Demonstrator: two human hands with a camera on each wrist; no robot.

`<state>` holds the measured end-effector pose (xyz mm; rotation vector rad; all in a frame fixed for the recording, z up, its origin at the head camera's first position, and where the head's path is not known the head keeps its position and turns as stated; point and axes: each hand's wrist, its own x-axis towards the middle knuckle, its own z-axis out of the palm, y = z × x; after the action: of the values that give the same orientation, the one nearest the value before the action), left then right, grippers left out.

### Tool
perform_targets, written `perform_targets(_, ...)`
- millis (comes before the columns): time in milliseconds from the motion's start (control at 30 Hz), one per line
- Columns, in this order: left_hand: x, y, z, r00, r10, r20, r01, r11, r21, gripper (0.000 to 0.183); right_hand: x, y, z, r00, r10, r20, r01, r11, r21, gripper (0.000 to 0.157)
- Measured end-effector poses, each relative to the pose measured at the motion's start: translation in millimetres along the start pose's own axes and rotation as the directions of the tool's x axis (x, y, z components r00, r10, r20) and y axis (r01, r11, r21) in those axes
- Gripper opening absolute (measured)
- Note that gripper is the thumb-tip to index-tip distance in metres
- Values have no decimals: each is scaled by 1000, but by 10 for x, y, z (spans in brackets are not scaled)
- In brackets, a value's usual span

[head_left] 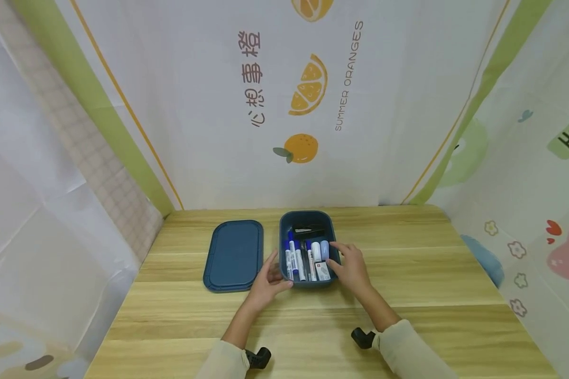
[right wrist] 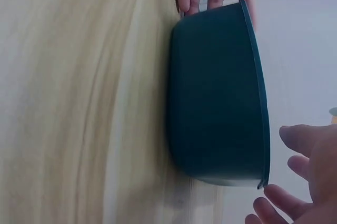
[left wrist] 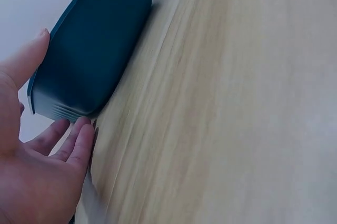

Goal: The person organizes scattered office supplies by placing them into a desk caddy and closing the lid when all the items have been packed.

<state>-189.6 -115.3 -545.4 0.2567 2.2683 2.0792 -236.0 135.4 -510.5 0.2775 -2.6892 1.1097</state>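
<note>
A dark blue plastic box (head_left: 308,285) stands without its lid on the wooden table. Inside lie several white-and-blue markers (head_left: 293,255), a small white block with dark print (head_left: 322,270), and a black item (head_left: 315,232) of unclear kind towards the back. My left hand (head_left: 265,284) is at the box's near left corner; its thumb touches the front rim and its fairly straight fingers reach along the left wall. On the other side, my right hand (head_left: 353,268) has its fingertips at the right rim, with the thumb apart from the wall in the right wrist view.
The matching dark blue lid (head_left: 234,255) lies flat on the table (head_left: 408,252), left of the box. A white cloth printed with oranges (head_left: 301,148) hangs behind the table's back edge. Patterned cloths hang at both sides.
</note>
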Motion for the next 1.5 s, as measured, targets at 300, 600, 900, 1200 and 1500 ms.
perform_targets(300,-174,69,-24,994,33,-100,-29,999,32,88,-114,-129,58,998,-32,-60,32,999,3,47)
perform_targets(600,-304,99,-156,978,61,-198,-58,998,21,74,-170,-282,140,990,-104,-92,111,991,76,46)
perform_targets(900,-396,122,-443,959,126,-253,-99,989,114,71,-176,-423,235,986,-162,-46,166,979,119,46)
perform_targets(1200,-451,48,-776,925,103,-365,-12,969,245,64,-222,-563,316,980,-196,-17,196,963,185,46)
perform_targets(1500,-500,1,-993,881,34,-472,89,968,235,60,-251,-715,436,979,-205,19,189,931,312,47)
